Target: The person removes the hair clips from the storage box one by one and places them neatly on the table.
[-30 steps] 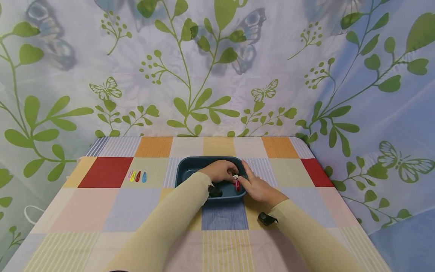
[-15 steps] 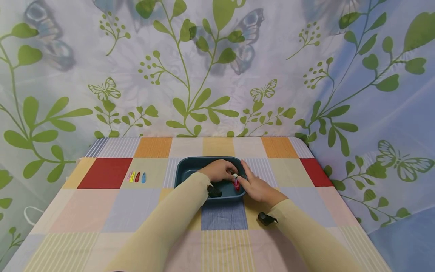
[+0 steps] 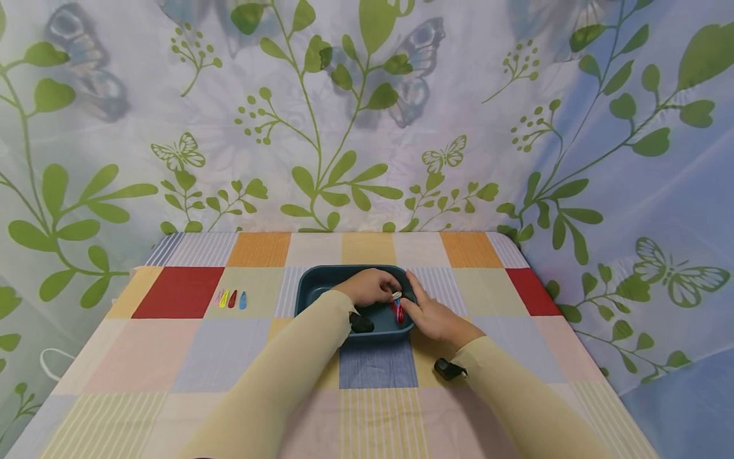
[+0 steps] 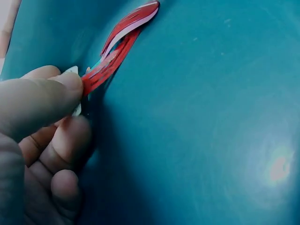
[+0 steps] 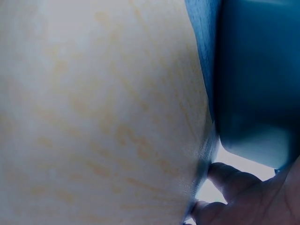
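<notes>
In the head view a dark teal tray (image 3: 312, 287) lies on the table, with my left hand (image 3: 367, 287) reaching into it. Thumb and index finger of that hand pinch a small bunch of snap hair clips (image 3: 400, 312) by one end. The left wrist view shows the hair clips (image 4: 129, 35) from close up, red and pink, with a pale piece at the fingertips; how many are there I cannot tell. My right hand (image 3: 438, 319) holds the tray's right side, thumb at the rim and fingers along the outside. The tray's outer wall (image 5: 262, 70) fills part of the right wrist view.
Left of the tray, several hair clips lie in a row: a pink clip (image 3: 219, 296), a yellow clip (image 3: 224, 298), a red clip (image 3: 232, 298) and a blue clip (image 3: 243, 300). A patchwork cloth (image 3: 235, 350) covers the table. A leaf-print curtain (image 3: 367, 127) hangs behind.
The clips at my left fingertips have shifted slightly apart, with more red and some blue showing. Both hands stay in nearly the same place.
</notes>
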